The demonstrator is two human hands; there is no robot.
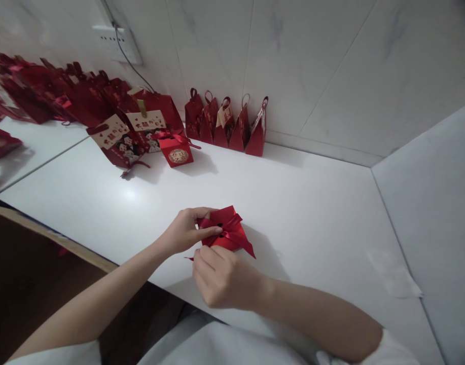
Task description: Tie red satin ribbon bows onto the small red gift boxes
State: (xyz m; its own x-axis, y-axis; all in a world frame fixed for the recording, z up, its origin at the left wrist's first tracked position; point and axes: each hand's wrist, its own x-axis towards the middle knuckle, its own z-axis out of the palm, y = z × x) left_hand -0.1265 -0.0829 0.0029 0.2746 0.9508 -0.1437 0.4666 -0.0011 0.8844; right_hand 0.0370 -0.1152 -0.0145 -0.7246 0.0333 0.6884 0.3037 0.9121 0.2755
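A small red box (220, 242) with a dark red ribbon (236, 232) across its top is near the front edge of the white table. My left hand (188, 229) grips it from the left, thumb pressed on the ribbon at the middle of the top and fingers round the far side. Close against the near side of the box is my right hand (217, 274), its fingers curled together. A thin ribbon tip sticks out to the left of those fingers; what they pinch is hidden.
Behind stand a small red box with a bow (178, 154), two printed gift boxes (120, 142) and a row of several red triangular boxes (256, 139). More red bags (87, 99) crowd the left. A cable hangs from a wall socket (118, 44). The white table (323, 218) meets a panel at right.
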